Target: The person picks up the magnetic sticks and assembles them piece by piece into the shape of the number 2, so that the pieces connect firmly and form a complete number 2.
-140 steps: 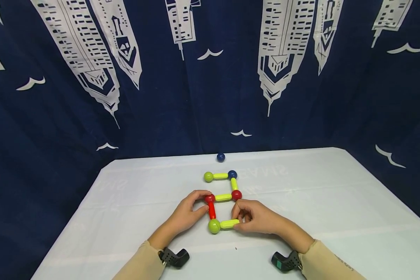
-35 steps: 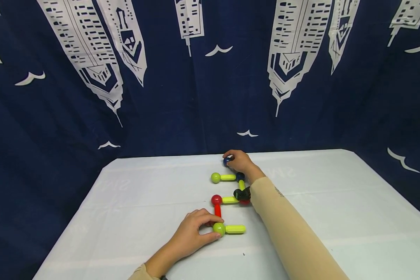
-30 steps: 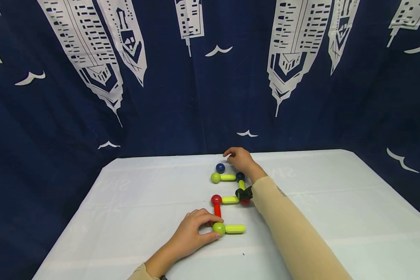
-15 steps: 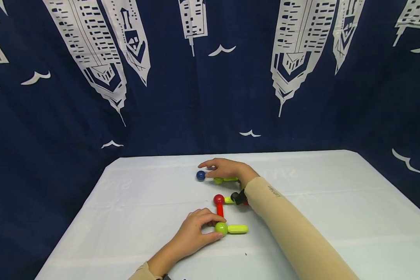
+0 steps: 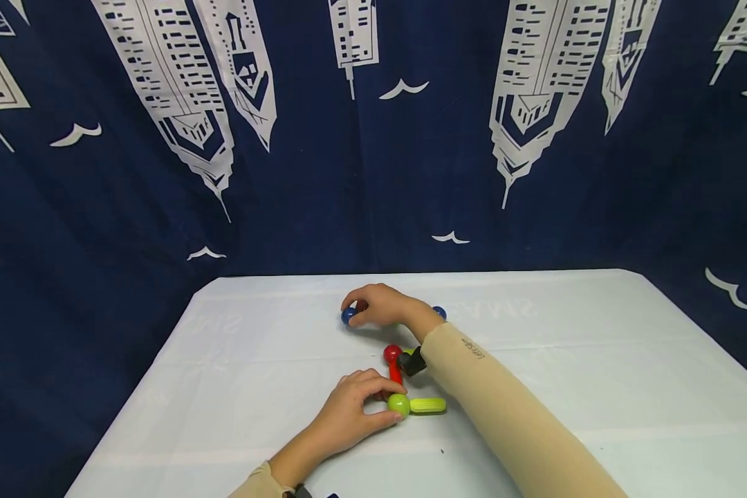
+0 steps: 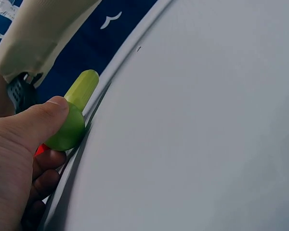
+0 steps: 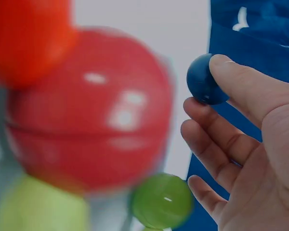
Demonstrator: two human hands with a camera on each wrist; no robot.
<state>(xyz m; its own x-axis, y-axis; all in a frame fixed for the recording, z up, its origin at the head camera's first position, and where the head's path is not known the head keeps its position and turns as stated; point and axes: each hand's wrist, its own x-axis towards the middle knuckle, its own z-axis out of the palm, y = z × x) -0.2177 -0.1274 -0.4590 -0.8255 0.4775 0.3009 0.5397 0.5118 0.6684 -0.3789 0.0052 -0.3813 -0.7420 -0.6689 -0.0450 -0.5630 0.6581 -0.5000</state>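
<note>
At the back of the table my right hand (image 5: 378, 304) pinches a loose blue ball (image 5: 348, 316) between thumb and fingertips; the right wrist view shows the thumb against this blue ball (image 7: 201, 82). Nearer the front, my left hand (image 5: 347, 411) grips a lime-green ball (image 5: 399, 405) that joins a lime rod (image 5: 428, 406) and a red rod (image 5: 395, 374). In the left wrist view the thumb lies on the green ball (image 6: 70, 130). The red rod leads to a red ball (image 5: 392, 354). My right arm hides much of the chain beyond that.
A second blue ball (image 5: 439, 313) of the chain shows behind the right wrist. Another green ball (image 7: 162, 201) appears beneath the right hand in its wrist view. The white table (image 5: 255, 346) ends at a dark blue patterned curtain (image 5: 311, 173).
The loose blue ball rolled left and forward from the back edge after slipping from my right hand, which followed and now pinches it. My left hand moved earlier from the red ball to the green ball.
</note>
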